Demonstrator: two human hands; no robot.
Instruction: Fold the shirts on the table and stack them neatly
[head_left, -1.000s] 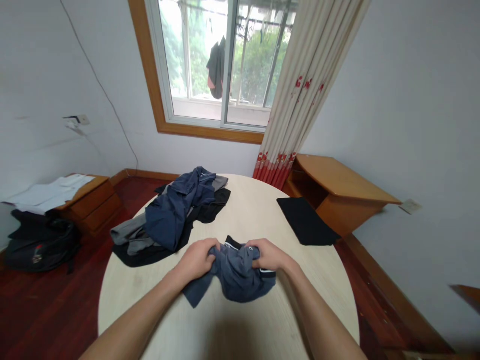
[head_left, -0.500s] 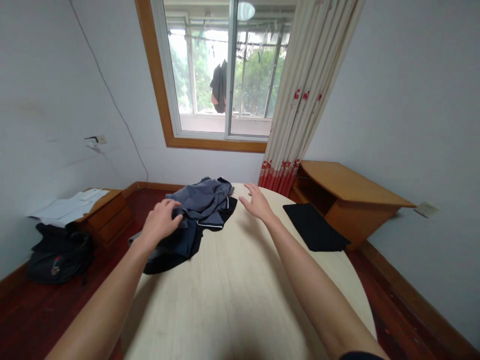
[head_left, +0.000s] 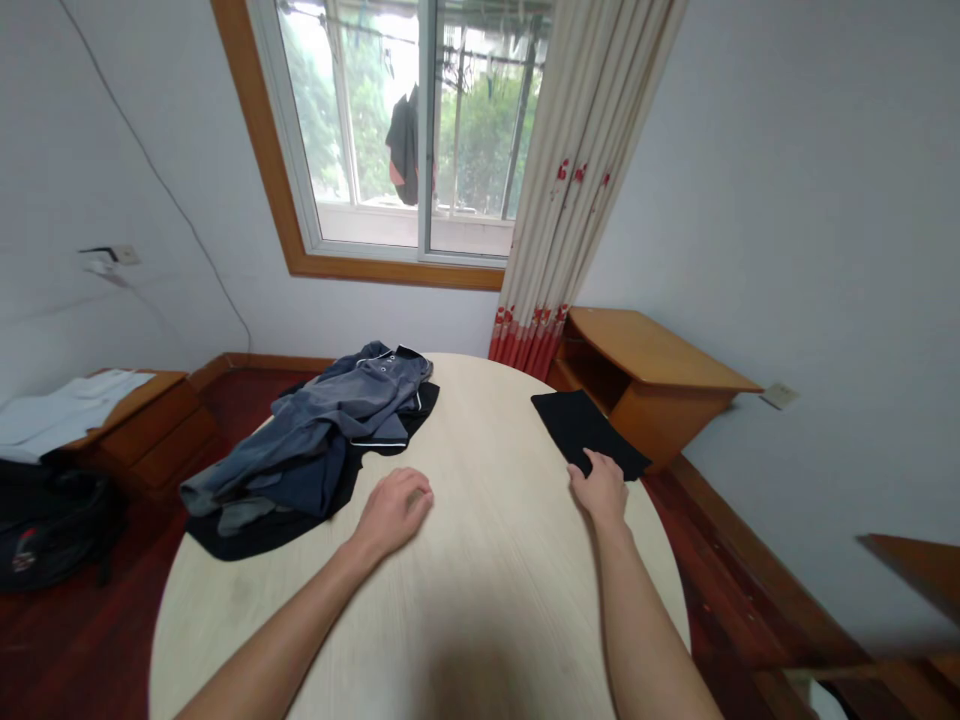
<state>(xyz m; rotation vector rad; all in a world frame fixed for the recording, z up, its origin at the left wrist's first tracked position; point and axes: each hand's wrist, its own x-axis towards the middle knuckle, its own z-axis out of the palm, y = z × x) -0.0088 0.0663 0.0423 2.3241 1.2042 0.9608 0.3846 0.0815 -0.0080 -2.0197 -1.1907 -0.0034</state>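
Note:
A folded black cloth (head_left: 581,420) lies flat near the right edge of the round table (head_left: 480,560). My right hand (head_left: 602,488) is at its near edge, fingers reaching over the cloth and thumb apart; whether they touch it I cannot tell. Over the middle-left of the table is my left hand (head_left: 396,508), fingers loosely bent, thumb apart, nothing in them. Farther left lies a loose heap of clothes: a grey-blue polo shirt (head_left: 360,390) with a white-edged dark collar on top, navy and black fabric (head_left: 255,535) beneath.
Behind the table's right side stands a wooden desk (head_left: 660,350), beside a long curtain (head_left: 574,180) and a window (head_left: 420,150). On the left are a low wooden cabinet (head_left: 165,430) with papers (head_left: 67,405) and a black backpack (head_left: 52,520) on the floor.
My left hand has left the clothes heap and come right and nearer. My right hand has moved right and nearer, to the black cloth. The view has turned right.

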